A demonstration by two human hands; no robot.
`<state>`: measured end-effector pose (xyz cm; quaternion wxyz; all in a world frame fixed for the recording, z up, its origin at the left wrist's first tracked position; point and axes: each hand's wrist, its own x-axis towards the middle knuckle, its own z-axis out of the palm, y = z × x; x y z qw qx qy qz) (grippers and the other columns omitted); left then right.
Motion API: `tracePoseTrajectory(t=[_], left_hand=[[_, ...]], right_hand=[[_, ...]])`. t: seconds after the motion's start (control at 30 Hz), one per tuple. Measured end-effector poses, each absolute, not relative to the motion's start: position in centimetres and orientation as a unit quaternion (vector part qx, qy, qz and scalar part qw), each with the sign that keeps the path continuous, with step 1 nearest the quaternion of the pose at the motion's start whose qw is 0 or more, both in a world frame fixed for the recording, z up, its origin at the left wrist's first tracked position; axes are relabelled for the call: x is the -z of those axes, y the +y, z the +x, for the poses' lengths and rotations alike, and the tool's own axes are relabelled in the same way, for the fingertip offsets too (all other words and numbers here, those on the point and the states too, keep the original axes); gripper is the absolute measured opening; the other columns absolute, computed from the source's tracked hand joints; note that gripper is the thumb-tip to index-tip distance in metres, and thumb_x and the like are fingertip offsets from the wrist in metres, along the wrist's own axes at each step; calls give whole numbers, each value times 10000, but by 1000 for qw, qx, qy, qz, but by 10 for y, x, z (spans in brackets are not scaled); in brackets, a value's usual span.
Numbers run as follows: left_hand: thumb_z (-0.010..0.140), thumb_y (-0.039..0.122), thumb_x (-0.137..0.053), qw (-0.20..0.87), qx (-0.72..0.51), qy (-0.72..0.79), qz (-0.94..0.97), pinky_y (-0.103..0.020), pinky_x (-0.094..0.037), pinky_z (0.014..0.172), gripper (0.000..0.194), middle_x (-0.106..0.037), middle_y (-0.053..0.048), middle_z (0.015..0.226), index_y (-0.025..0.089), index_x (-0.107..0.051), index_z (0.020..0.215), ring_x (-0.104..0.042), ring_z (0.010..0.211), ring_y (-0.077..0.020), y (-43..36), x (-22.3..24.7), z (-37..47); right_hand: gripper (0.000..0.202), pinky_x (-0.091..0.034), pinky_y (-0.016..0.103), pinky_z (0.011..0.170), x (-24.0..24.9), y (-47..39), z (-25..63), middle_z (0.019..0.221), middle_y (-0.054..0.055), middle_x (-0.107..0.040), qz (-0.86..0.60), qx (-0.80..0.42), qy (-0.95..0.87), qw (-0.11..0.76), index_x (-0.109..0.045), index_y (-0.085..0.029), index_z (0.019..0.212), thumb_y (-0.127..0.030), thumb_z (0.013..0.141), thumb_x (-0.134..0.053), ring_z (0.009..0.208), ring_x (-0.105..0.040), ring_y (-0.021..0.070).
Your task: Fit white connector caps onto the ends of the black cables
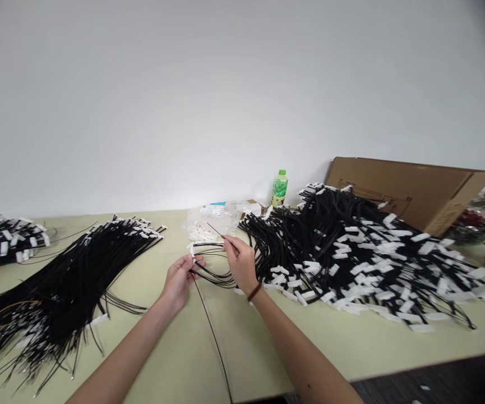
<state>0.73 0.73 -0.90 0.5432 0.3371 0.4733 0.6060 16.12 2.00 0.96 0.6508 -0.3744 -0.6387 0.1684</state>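
My left hand [178, 282] pinches a small white connector [192, 251] over the middle of the table. Several thin black wires [215, 276] run from it to the right in loops, passing behind my right hand [241, 265]. Between that hand's thumb and fingers is a thin dark wire [215, 229], its free end pointing up and left. One long black wire [211, 322] hangs from beside my left fingers toward the table's front edge. Where the wires pass behind the right hand, I cannot trace them.
A black cable bundle [69, 275] lies to the left, another [10, 235] farther left. On the right is a large pile of black cables [330, 235] with white ends. Behind stand a clear plastic bag [208, 216] of white pieces, a green-capped bottle [280, 189] and a cardboard box [393, 188].
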Motion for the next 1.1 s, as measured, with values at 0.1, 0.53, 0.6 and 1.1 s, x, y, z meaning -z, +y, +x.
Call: tracePoseTrajectory(t=[0.1,0.53,0.6,1.1], left_hand=[[620,338,-678,541,-607,473,340,-225,-377,530,273,-673,-102,881,121,-634,778,-604,724,-167,6,8,8],[568,354,-713,539,-619,465,333,-215,-366,517,312,-667,-103,942,126,-626,762,-604,743,-166,6,8,9],[569,353,-714,536,-623,464,332,-216,-367,517,309,-665,-103,948,127,-625,761,-605,748,-170,6,8,9],[639,256,-668,534,-624,471,322,-205,-381,514,164,-669,-83,889,130,-624,734,-610,724,-151,5,6,10]], right_hand=[[241,-461,237,601,-7,19,160,733,52,-637,-382,-163,-643,644,-650,-136,910,-214,848,-431,614,-570,135],[263,-465,235,579,-2,19,156,745,60,-635,-375,-155,-655,638,-647,-129,916,-221,863,-406,614,-583,139],[266,-469,238,582,-2,19,156,751,65,-636,-373,-158,-654,639,-646,-121,920,-221,862,-406,614,-588,141],[257,-481,240,604,-7,17,157,727,57,-645,-369,-163,-640,654,-653,-135,916,-219,847,-421,620,-590,143]])
